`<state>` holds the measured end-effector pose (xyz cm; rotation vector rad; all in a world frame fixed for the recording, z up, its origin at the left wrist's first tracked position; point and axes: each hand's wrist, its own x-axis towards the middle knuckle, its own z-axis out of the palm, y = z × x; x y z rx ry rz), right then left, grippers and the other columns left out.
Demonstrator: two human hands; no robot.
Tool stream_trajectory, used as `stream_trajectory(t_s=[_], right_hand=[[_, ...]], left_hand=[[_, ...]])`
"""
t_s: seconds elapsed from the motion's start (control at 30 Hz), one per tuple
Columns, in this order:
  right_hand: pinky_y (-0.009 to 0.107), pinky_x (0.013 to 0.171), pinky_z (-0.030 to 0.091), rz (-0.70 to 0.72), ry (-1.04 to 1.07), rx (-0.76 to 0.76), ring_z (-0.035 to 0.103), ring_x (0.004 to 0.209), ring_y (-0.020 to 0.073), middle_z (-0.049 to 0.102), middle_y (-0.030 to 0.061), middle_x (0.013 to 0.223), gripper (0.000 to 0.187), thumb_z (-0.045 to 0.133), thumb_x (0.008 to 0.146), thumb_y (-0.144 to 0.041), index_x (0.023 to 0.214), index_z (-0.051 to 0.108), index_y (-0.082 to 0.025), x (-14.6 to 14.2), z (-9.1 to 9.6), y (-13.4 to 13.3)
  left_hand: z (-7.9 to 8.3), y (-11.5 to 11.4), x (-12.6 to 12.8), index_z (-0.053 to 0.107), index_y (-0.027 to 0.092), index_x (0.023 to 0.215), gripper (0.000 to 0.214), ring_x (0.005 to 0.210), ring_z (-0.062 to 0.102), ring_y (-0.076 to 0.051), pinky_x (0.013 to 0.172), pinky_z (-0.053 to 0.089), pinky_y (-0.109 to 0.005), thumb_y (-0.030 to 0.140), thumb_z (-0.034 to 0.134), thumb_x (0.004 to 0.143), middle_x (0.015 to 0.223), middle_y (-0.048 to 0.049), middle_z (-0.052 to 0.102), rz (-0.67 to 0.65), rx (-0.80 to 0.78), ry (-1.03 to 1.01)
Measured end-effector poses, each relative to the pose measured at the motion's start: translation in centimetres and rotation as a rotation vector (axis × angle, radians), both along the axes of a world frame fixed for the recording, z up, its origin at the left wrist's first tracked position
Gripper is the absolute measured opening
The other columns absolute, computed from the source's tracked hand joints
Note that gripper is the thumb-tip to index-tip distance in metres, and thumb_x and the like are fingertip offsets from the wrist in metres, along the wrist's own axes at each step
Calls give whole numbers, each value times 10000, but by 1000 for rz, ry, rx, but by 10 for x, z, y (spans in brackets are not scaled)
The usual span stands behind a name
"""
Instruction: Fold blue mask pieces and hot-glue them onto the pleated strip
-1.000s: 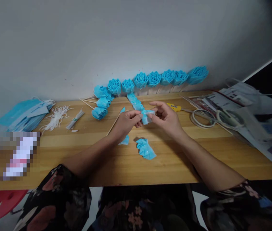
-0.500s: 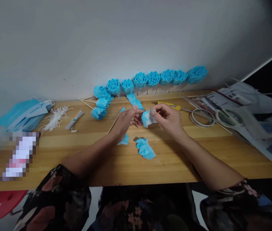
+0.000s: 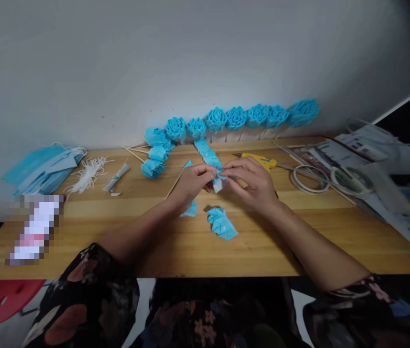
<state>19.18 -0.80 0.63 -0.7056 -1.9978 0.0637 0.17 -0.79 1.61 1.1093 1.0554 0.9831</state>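
Note:
A small blue-and-white piece of mask fabric [image 3: 219,185] is pinched between my two hands above the middle of the table. My left hand [image 3: 197,181] grips its left side with thumb and fingers closed. From the other side, my right hand [image 3: 251,182] holds it near the top with the fingertips. Just behind is a strip of folded blue petals [image 3: 207,152]. In front lie a pleated blue piece [image 3: 223,224] and a smaller blue scrap [image 3: 190,209]. Beside my left hand a thin wooden stick [image 3: 171,187] with a blue tip is partly hidden.
Blue fabric roses [image 3: 215,119] line the wall. To the left are stacked face masks [image 3: 41,169], white elastic cords [image 3: 88,175], a tied bundle of wires [image 3: 116,178] and a pixelated object [image 3: 38,229]. Rightward lie a yellow glue gun [image 3: 265,162], a coiled cable [image 3: 308,180] and papers [image 3: 404,217].
My hands have come closer together over the fabric piece, and my right fingers have shifted left across it. Its white face is now mostly covered. The view has shifted slightly.

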Motion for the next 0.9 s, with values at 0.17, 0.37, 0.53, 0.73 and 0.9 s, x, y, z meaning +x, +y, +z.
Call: stream_trajectory(t_s=[0.17, 0.37, 0.53, 0.73, 0.9], right_hand=[[445, 853, 561, -61, -79, 35, 719, 1010, 252, 777, 65, 1148, 186, 664, 929, -169, 1015, 772, -294, 2, -2, 1], [456, 858, 559, -73, -86, 26, 718, 1021, 262, 778, 73, 1164, 206, 639, 931, -159, 1029, 768, -285, 3, -3, 2], [477, 912, 561, -5, -32, -72, 725, 1060, 270, 778, 82, 1176, 215, 590, 953, -227, 1108, 733, -268, 3, 2, -3], [375, 804, 595, -38, 117, -357, 739, 1009, 238, 783, 74, 1152, 235, 568, 993, -346, 1168, 689, -247, 4, 9, -7], [418, 833, 577, -87, 36, -234, 733, 968, 260, 795, 77, 1064, 207, 669, 941, -336, 1119, 707, -237, 1, 1, -3]], left_hand=[[-1, 2, -2, 670, 133, 766, 111, 512, 575, -93, 532, 476, -220, 230, 683, 818, 597, 4, 635, -8, -113, -123], [1, 2, -3, 667, 131, 790, 213, 570, 629, -113, 542, 481, -215, 330, 738, 810, 656, -37, 687, -55, -101, -171], [4, 1, -2, 678, 136, 766, 114, 533, 592, -90, 551, 475, -208, 230, 714, 818, 602, -3, 656, 6, -86, -83], [3, 1, -3, 672, 143, 746, 143, 540, 596, -91, 544, 468, -205, 242, 689, 847, 612, -5, 672, 44, -17, -42], [2, 1, -2, 677, 149, 752, 167, 551, 597, -88, 553, 472, -204, 281, 730, 840, 627, 1, 670, 19, -15, -46]])
